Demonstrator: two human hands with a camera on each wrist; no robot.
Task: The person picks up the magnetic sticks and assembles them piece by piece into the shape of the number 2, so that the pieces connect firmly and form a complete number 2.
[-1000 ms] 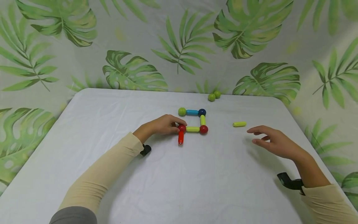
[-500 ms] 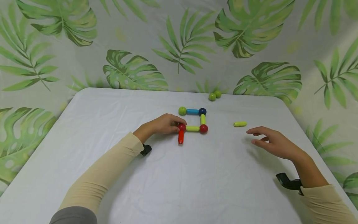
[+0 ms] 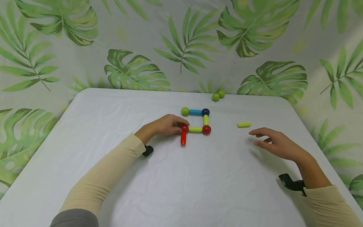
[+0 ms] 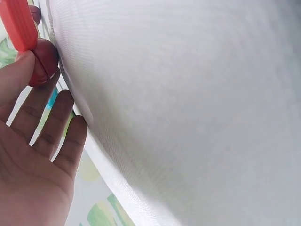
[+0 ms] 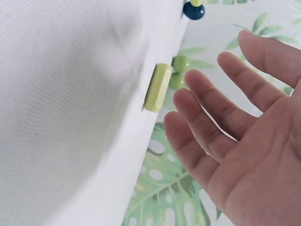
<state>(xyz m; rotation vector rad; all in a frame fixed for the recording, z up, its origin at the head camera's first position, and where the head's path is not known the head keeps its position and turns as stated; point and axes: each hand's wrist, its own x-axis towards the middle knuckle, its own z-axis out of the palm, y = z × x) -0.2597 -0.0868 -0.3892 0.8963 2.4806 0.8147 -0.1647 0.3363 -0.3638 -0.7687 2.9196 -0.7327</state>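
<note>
My left hand (image 3: 167, 125) pinches a red ball (image 4: 44, 62) between thumb and fingers. From that ball a red stick (image 3: 183, 138) points toward the front of the table, and a yellow-green stick (image 3: 195, 129) runs right to a second red ball (image 3: 206, 129). Behind it, another yellow-green stick (image 3: 205, 120) leads to a dark blue ball (image 3: 205, 112), joined by a blue stick (image 3: 195, 112) to a green ball (image 3: 185, 111). My right hand (image 3: 279, 143) hovers with relaxed fingers and holds nothing. Nearest to it lies a loose yellow-green stick (image 5: 158, 88).
Two green balls (image 3: 215, 97) sit close together near the back edge of the white-covered table (image 3: 181, 189). A leaf-patterned cloth (image 3: 136, 31) hangs behind the table.
Both hands stay nearly still, and the joined balls and sticks keep their arrangement. Only a slight shift of the head view shows.
</note>
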